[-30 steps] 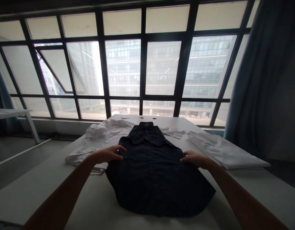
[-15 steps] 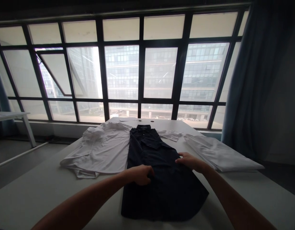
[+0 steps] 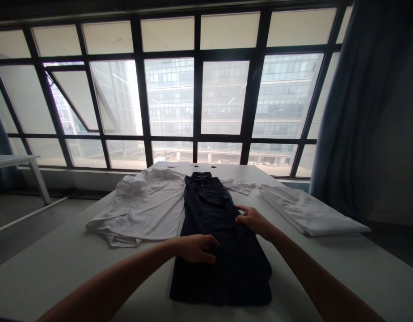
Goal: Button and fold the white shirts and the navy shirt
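Now, the dark blue shirt (image 3: 226, 277) lies long and thin on the tabletop (image 3: 59, 259), with its bottom near the close edge and its collar (image 3: 201, 175) pointing at the far edge; the left hand (image 3: 195, 249) is over its lower half, fingers and thumb spread apart; the right hand (image 3: 255, 220) is a bit farther up, with thumb and fingertips at the shirt's right side; I cannot tell if they pinch the cloth. Both long sides look tucked in, so I think that part is mostly done; the bottom is not turned up toward the collar yet.

Toward the left edge, just beside the dark one, is a white shirt (image 3: 149, 214), spread out and wrinkly; toward the right edge is a folded white cloth (image 3: 313, 212), which looks finished; a small bit of white cloth (image 3: 243, 185) lies by the dark shirt's top; two dark round spots (image 3: 213, 167) sit by the far edge; past that are big windows (image 3: 169, 94) and, on the right, a blue curtain (image 3: 340, 147).
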Motion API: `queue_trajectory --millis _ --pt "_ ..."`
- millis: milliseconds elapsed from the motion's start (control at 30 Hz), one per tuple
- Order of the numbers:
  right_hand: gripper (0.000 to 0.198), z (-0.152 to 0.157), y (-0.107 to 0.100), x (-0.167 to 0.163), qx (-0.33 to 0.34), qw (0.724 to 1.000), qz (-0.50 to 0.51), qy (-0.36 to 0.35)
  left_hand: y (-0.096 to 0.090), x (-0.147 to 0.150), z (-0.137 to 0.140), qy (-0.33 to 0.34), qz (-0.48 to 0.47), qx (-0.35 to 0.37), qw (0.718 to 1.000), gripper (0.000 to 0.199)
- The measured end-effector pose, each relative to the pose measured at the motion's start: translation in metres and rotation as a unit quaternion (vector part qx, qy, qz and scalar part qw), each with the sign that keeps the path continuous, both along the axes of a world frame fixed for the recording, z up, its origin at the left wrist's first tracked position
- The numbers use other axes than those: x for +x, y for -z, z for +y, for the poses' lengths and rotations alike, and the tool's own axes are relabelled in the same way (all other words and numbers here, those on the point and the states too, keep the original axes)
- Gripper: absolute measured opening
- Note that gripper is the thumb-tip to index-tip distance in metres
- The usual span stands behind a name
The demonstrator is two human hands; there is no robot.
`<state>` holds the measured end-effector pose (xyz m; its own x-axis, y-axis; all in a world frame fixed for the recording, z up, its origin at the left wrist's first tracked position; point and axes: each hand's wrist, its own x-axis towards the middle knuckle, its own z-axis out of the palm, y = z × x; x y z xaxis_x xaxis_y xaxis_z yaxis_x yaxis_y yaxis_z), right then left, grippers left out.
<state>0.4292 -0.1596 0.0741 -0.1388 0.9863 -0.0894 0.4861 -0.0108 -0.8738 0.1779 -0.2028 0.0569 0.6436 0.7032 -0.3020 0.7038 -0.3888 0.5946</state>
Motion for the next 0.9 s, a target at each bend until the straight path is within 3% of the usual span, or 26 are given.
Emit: queue_trajectory --millis 67,133,267,367,467,567,700,800,900 --pt "0.066 0.000 0.006 -0.008 0.009 1.000 0.002 -0.016 -0.001 -0.007 -0.001 -0.007 -0.030 -0.048 0.998 0.060" --pt "0.067 0.000 0.011 -0.014 0.004 1.000 0.002 -0.026 -0.002 -0.017 0.000 -0.009 -0.061 -0.044 0.997 0.054" --pt "0.070 0.000 0.018 -0.027 0.026 0.999 0.012 -0.031 0.004 -0.041 0.009 0.016 -0.076 0.193 0.978 0.038" --pt "0.069 -0.001 0.026 -0.042 0.064 0.997 -0.003 -0.053 0.016 -0.055 0.017 0.039 -0.042 0.294 0.954 0.052" --pt "0.071 -0.005 0.036 -0.057 0.074 0.988 -0.041 -0.129 0.026 -0.064 0.024 0.048 0.020 0.243 0.969 0.083" --pt "0.070 -0.009 0.041 -0.064 0.030 0.976 -0.071 -0.204 0.029 -0.069 0.025 0.056 0.062 0.174 0.981 0.107" --pt "0.061 -0.010 0.040 -0.063 -0.030 0.970 -0.069 -0.230 0.025 -0.071 0.015 0.086 0.076 0.144 0.983 0.127" --pt "0.055 -0.009 0.040 -0.059 -0.039 0.969 -0.070 -0.235 0.017 -0.064 0.000 0.119 0.069 0.161 0.977 0.125" --pt "0.045 -0.009 0.042 -0.056 -0.017 0.969 -0.089 -0.232 0.010 -0.050 -0.017 0.137 0.006 0.212 0.968 0.101"
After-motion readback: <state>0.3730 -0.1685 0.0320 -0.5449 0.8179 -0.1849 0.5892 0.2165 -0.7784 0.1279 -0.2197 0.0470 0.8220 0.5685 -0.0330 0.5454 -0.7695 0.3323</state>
